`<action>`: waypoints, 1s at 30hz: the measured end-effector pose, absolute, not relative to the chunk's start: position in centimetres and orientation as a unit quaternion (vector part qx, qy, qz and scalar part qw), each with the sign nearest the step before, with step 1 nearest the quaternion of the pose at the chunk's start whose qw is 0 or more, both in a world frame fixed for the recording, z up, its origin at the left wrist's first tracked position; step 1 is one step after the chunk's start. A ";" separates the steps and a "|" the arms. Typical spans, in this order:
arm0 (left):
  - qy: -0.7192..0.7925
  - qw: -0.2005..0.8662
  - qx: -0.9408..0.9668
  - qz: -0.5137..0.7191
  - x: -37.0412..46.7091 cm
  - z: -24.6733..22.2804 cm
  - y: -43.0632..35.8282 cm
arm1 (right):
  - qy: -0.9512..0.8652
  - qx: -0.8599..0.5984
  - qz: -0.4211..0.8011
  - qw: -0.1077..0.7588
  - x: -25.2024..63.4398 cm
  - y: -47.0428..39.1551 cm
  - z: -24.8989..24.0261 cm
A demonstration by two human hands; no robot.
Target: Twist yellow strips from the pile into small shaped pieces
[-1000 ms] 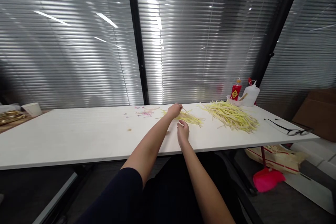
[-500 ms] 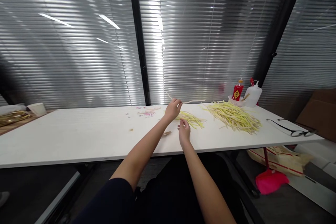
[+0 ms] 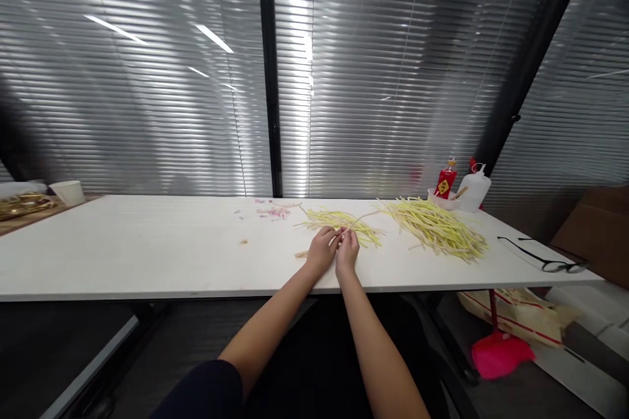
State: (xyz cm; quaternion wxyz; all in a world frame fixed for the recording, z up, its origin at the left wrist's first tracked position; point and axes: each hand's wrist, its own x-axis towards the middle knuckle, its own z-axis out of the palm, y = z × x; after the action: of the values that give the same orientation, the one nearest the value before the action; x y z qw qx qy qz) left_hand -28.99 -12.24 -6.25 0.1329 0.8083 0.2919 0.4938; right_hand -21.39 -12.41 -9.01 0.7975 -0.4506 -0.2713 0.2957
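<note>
My left hand (image 3: 322, 250) and my right hand (image 3: 348, 250) are together near the front edge of the white table, fingertips touching. Both are closed on a thin pale strand (image 3: 366, 215) that sticks out up and to the right. Just beyond them lies a small spread of yellow-green strands (image 3: 329, 217). A bigger heap of the same strands (image 3: 437, 228) is to the right. A small brown piece (image 3: 301, 254) lies left of my left hand, partly hidden by it.
Small pink and purple bands (image 3: 278, 212) lie at the back of the table (image 3: 147, 242). At the right are a red bottle (image 3: 445, 182), a white squeeze bottle (image 3: 474, 188) and glasses (image 3: 555, 266). A white cup (image 3: 69, 192) stands far left.
My left hand has come down and back from above the small spread to meet my right hand. The strand it held up now runs from between both hands. The view has shifted slightly.
</note>
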 end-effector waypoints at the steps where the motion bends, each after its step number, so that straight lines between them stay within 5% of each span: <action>1: 0.298 0.139 0.805 0.494 -29.0 -6.5 -12.2 | -0.268 -0.450 0.297 0.798 -21.4 -12.5 -9.0; 7: 0.307 0.155 0.807 0.480 -29.0 -7.1 -12.2 | -0.286 -0.476 0.230 0.799 -21.2 -12.7 -9.2; 16: 0.384 0.132 0.637 0.655 -30.5 -7.4 -10.9 | -0.268 -0.535 0.195 0.777 -20.8 -12.4 -9.9; 30: 0.345 0.336 0.512 0.711 -31.0 -6.4 -12.3 | -0.404 -0.543 0.194 0.711 -21.7 -13.8 -8.7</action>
State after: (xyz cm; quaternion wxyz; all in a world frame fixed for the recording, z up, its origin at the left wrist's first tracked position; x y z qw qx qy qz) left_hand -30.98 -12.32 -6.44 0.3355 0.5122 0.3451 0.7113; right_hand -21.72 -13.82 -8.74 0.7106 -0.5427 -0.4035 0.1941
